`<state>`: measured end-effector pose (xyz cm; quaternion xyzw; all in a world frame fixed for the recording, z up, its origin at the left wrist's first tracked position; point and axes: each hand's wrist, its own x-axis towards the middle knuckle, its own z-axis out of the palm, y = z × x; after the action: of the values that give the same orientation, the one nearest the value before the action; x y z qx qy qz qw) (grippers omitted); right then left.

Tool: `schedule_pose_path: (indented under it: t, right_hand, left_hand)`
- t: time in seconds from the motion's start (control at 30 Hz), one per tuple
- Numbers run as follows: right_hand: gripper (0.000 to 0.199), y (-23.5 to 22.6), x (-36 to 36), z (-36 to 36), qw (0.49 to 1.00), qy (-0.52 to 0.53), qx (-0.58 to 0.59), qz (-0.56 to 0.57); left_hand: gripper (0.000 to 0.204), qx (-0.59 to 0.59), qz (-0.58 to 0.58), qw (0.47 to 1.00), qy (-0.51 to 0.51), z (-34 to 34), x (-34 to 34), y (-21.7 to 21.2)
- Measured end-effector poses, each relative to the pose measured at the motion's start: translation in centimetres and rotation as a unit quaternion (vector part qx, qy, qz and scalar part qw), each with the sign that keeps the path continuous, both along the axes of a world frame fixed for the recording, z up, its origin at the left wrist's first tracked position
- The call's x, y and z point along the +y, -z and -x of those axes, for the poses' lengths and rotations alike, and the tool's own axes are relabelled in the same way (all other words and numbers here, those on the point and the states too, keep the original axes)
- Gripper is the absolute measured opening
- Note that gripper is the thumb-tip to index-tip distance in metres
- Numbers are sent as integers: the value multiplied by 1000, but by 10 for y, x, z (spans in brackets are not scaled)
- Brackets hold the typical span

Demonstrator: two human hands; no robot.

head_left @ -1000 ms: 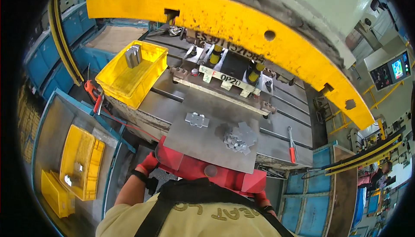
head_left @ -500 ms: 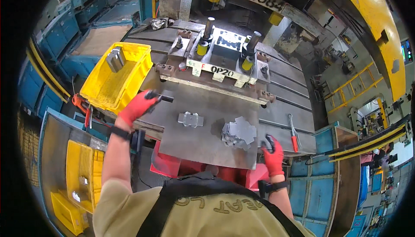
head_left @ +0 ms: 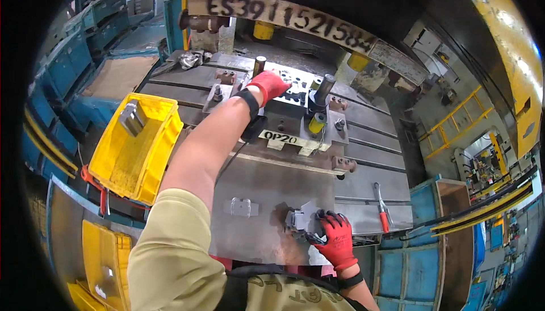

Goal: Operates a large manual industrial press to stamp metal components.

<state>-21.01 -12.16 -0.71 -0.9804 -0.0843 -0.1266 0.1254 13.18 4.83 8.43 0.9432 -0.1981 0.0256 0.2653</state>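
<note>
My left hand (head_left: 269, 85), in a red glove, reaches over the left part of the press die (head_left: 286, 106). Its fingers are hidden behind the back of the glove, so whatever it holds cannot be made out. My right hand (head_left: 334, 238), in a red glove with black fingertips, is at the right side of a pile of flat metal blanks (head_left: 298, 220). Thumb and fingers close on the edge of a blank there. Left of the pile, a single formed metal piece (head_left: 240, 207) lies on the bare steel plate (head_left: 255, 180).
A yellow bin (head_left: 139, 158) at the left holds grey metal parts (head_left: 132, 119). Guide posts (head_left: 325, 89) rise from the die, under the press ram's beam (head_left: 284, 19). A red-handled ratchet wrench (head_left: 382, 209) lies at the right. More yellow bins (head_left: 105, 254) stand lower left.
My left hand has swung from beside the yellow bin, where it held a flat metal piece, forward over the die. My right hand has moved left onto the pile. The view has shifted.
</note>
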Motion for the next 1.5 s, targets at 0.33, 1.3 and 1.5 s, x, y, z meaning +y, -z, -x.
schedule_pose_path:
  t: [0.33,1.3,1.5]
  right_hand:
    - [46,1,2,8,1000,12,20,-17]
    - [43,8,-14,-8,994,-77,-70,45]
    - [49,-17,-4,-13,993,-30,-64,93]
  left_hand:
    - [26,-77,94,993,-12,-56,-19,16]
    - [10,275,470,837,-45,201,127,147]
    - [28,81,245,963,-79,188,117,173]
